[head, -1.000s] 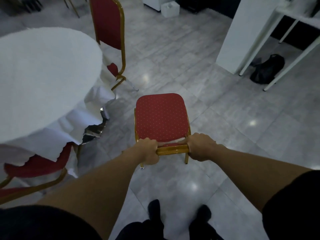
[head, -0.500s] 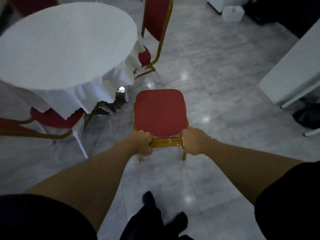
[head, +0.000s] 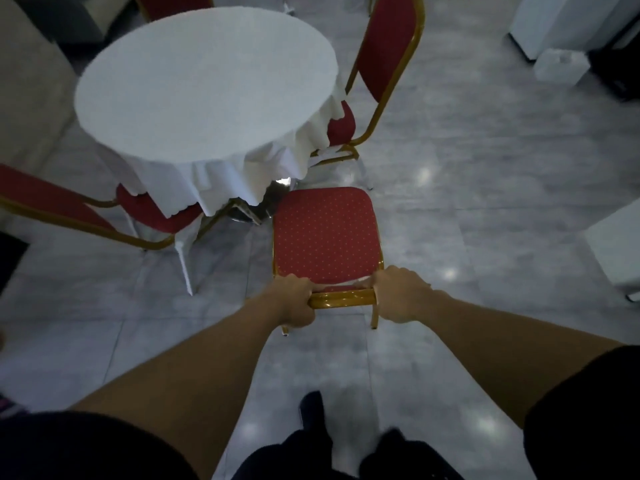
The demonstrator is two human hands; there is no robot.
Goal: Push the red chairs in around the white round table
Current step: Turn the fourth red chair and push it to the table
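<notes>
A red chair (head: 325,233) with a gold frame stands in front of me, its seat facing the white round table (head: 204,84). My left hand (head: 294,299) and my right hand (head: 398,294) both grip the gold top rail of its backrest. The seat's front edge is close to the hanging tablecloth, just to the right of it. A second red chair (head: 384,64) stands at the table's right side with its seat partly under the cloth. A third red chair (head: 152,211) at the left is tucked under the cloth. A fourth chair's back (head: 173,3) shows beyond the table.
A white box (head: 561,65) and a white cabinet (head: 568,19) stand at the far right. A white panel (head: 620,251) juts in at the right edge. A beige wall (head: 27,91) runs along the left. My dark shoes (head: 311,410) are on the grey tiled floor.
The chair has moved toward the table with both hands still on its top rail. The table has shifted from the far left to the upper middle of the view as I turned.
</notes>
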